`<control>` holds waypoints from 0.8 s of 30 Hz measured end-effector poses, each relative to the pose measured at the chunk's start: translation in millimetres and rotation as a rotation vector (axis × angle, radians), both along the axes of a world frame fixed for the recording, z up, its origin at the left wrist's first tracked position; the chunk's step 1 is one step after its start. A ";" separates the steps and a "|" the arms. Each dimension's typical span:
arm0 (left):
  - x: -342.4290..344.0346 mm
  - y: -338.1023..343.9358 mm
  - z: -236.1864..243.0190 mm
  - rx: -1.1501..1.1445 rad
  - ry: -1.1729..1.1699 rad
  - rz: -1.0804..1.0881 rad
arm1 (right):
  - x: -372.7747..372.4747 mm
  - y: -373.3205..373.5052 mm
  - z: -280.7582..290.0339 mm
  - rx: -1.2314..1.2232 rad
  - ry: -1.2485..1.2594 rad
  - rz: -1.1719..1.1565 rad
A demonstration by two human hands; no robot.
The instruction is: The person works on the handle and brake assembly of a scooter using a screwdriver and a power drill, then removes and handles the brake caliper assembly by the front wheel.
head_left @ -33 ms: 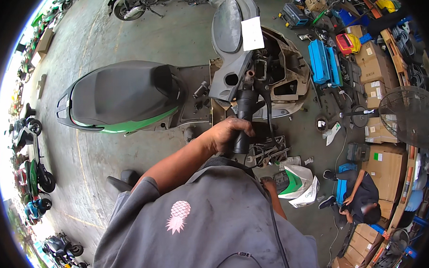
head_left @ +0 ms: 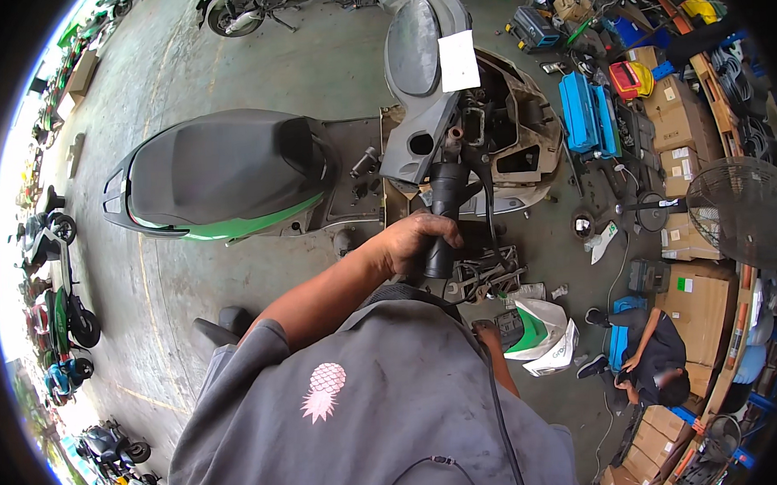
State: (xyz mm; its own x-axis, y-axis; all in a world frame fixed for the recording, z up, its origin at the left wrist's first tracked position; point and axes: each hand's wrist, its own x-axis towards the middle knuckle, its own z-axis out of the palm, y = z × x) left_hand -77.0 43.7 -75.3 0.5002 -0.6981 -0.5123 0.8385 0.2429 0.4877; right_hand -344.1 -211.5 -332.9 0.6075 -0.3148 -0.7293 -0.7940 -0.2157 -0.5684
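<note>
My left hand [head_left: 419,238] is wrapped around the black handlebar grip [head_left: 444,192] of a partly dismantled scooter, near the grip's end. A brake lever [head_left: 489,205] runs alongside, to the right of the grip. The scooter has a black seat [head_left: 220,167] with a green side panel, and its front cowl [head_left: 523,141] lies open with the inside showing. Low on the right, my right hand [head_left: 486,330] shows only in part beside my shirt, next to a white and green body panel [head_left: 544,333]. Its fingers are too hidden to make out what they do.
Metal parts [head_left: 494,272] lie on the floor below the handlebar. At the right stand a blue toolbox [head_left: 581,117], a fan [head_left: 738,210] and cardboard boxes [head_left: 699,307]. A person [head_left: 658,352] sits at the lower right. Parked scooters [head_left: 75,317] line the left.
</note>
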 end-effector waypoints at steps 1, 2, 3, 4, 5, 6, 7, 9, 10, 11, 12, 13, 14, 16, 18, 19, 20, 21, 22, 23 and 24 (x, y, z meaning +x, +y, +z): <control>0.4 -1.7 1.7 0.016 -0.046 0.006 | 0.8 -1.1 -1.1 0.010 0.003 0.010; 0.4 -5.3 4.6 0.033 -0.091 0.012 | 1.5 -2.4 -2.1 0.020 0.007 0.020; 0.2 -8.2 6.4 0.050 -0.137 0.018 | 2.5 -3.0 -3.3 0.030 0.010 0.030; -0.4 -10.5 5.7 0.090 -0.167 0.039 | 3.1 -3.4 -4.1 0.018 0.008 0.036; -1.2 -12.4 4.6 0.130 -0.198 0.060 | 4.0 -3.5 -5.2 0.007 0.005 0.042; -2.2 -13.2 3.9 0.170 -0.228 0.082 | 4.8 -3.7 -6.0 -0.005 0.003 0.049; -3.7 -14.4 8.8 0.214 -0.247 0.112 | 5.5 -4.8 -8.8 0.034 0.025 -0.005; -5.6 -19.2 23.2 0.282 -0.290 0.158 | -1.5 -17.2 -25.8 0.096 0.062 -0.131; -6.3 -12.0 20.4 0.402 -0.428 0.139 | 2.9 -12.5 -20.8 0.071 0.057 -0.110; -5.6 -4.1 17.4 0.520 -0.567 0.118 | 11.4 -8.6 -12.0 0.044 0.048 -0.089; -4.9 1.6 15.3 0.639 -0.704 0.095 | 19.7 -4.1 -3.1 0.017 0.038 -0.067; -3.9 2.2 15.2 0.640 -0.691 0.084 | 20.4 -5.1 -3.9 0.017 0.044 -0.076; -2.8 3.1 15.2 0.641 -0.677 0.072 | 21.5 -6.0 -5.0 0.018 0.050 -0.085; -3.9 3.3 14.9 0.564 -0.626 0.101 | 23.0 -6.7 -6.6 0.020 0.056 -0.080; -7.4 -0.1 14.0 0.406 -0.553 0.177 | 23.5 -6.3 -7.9 0.023 0.057 -0.055; -7.2 1.9 8.1 0.314 -0.456 0.121 | 24.3 -5.5 -8.6 0.027 0.052 -0.057; -6.3 4.3 -2.3 0.221 -0.359 0.064 | 25.5 -4.2 -9.7 0.031 0.048 -0.061; -5.8 5.4 -7.5 0.127 -0.263 0.006 | 26.7 -3.2 -10.7 0.035 0.043 -0.067; -8.5 -0.8 1.3 0.058 -0.093 0.070 | 27.9 -3.6 -11.7 0.047 -0.003 -0.087; -7.8 -5.9 1.1 0.033 -0.103 0.070 | 30.0 -4.4 -12.8 0.058 -0.050 -0.110; -7.1 -11.2 0.6 0.007 -0.114 0.068 | 32.2 -5.7 -13.8 0.067 -0.097 -0.134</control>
